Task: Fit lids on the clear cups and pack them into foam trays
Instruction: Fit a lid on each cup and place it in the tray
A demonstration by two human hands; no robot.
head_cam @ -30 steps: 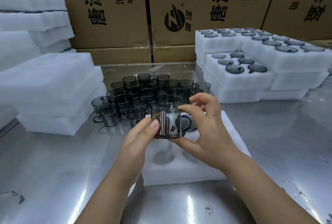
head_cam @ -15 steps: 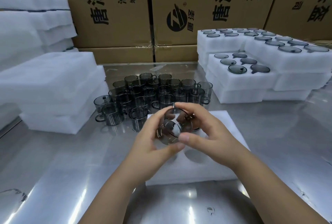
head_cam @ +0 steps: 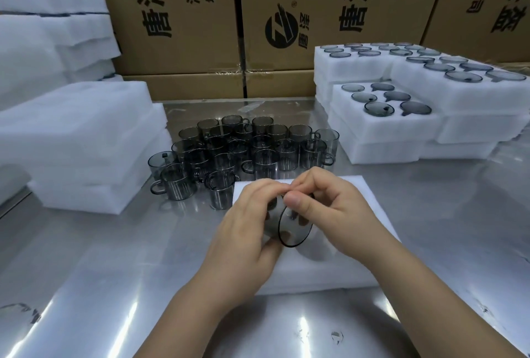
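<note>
Tipped rim-forward now, cup [head_cam: 294, 224] is gripped by left hand [head_cam: 246, 234] and right hand [head_cam: 335, 214], within foam tray [head_cam: 364, 197] edges.

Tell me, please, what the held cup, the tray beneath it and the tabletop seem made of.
Cup: smoky glass or hard plastic; transparent, with a thin dark rim. Tray: matte white foam, soft fuzzy edges. Tabletop: glossy metal, likely stainless steel; it mirrors lights.

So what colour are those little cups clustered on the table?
Smoky, see-through grey cups; the head view, the only one, shows it clearly.
</note>
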